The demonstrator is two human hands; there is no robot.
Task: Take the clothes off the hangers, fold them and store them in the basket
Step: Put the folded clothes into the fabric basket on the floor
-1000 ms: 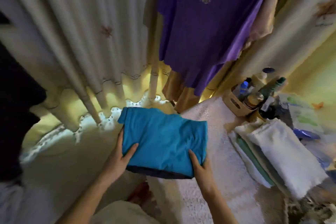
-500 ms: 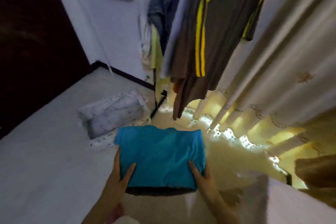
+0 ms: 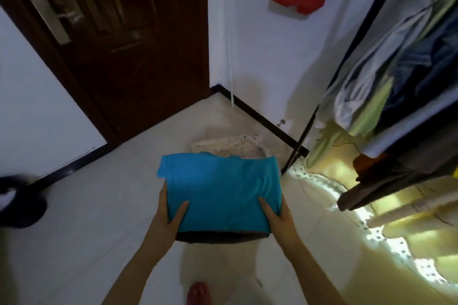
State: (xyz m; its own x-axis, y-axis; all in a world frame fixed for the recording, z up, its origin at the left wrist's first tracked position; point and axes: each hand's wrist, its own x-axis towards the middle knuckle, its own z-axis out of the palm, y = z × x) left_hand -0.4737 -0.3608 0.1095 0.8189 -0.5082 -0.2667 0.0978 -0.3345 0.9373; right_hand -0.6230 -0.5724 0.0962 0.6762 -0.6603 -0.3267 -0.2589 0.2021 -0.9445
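Over the pale floor (image 3: 86, 230), mid-frame, we see a folded blue garment (image 3: 220, 188) held flat in the air. Left hand (image 3: 166, 220) grips its left edge, thumb on top, fingers underneath. Right hand (image 3: 279, 218) grips the right edge the same way. Spotted basket (image 3: 230, 147) sits on the floor just beyond the garment, partly hidden by it, near the wall corner, beside the black clothes rack (image 3: 306, 133) leg.

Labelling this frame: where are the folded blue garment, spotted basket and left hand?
folded blue garment (image 3: 220, 188), head view, middle of top face
spotted basket (image 3: 224, 146), head view, visible rim
left hand (image 3: 166, 216), head view, back of hand
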